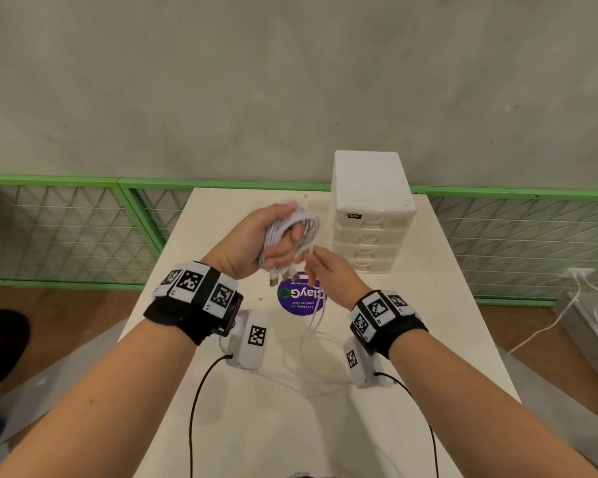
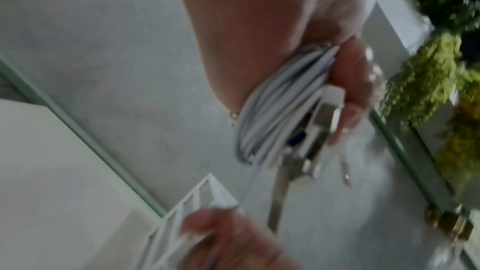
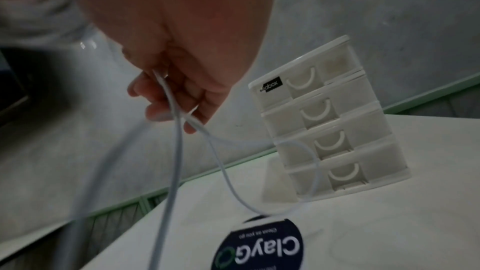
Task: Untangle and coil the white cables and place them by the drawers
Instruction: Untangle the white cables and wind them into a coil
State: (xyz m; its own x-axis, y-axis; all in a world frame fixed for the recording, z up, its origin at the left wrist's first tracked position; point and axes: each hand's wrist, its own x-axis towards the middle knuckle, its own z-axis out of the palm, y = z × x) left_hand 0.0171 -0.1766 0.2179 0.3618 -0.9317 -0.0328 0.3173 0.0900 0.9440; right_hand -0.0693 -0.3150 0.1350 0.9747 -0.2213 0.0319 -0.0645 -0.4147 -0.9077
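My left hand [image 1: 270, 239] grips a coil of white cables [image 1: 290, 229] above the table's middle; metal plugs [image 1: 279, 274] hang below it. In the left wrist view the coil [image 2: 275, 110] lies between palm and curled fingers [image 2: 350, 81], with plugs [image 2: 311, 139] sticking out. My right hand [image 1: 325, 270] is just right of the coil and pinches loose white strands [image 3: 176, 130] that trail down. The slack cable [image 1: 311, 357] lies in loops on the table between my wrists. The white drawer unit [image 1: 370, 208] stands at the back right.
The white table [image 1: 428, 339] carries a round purple sticker [image 1: 299, 298] under my hands. A green mesh fence [image 1: 66, 229] runs behind the table. Another white cord [image 1: 546, 326] hangs at the far right over the wooden floor.
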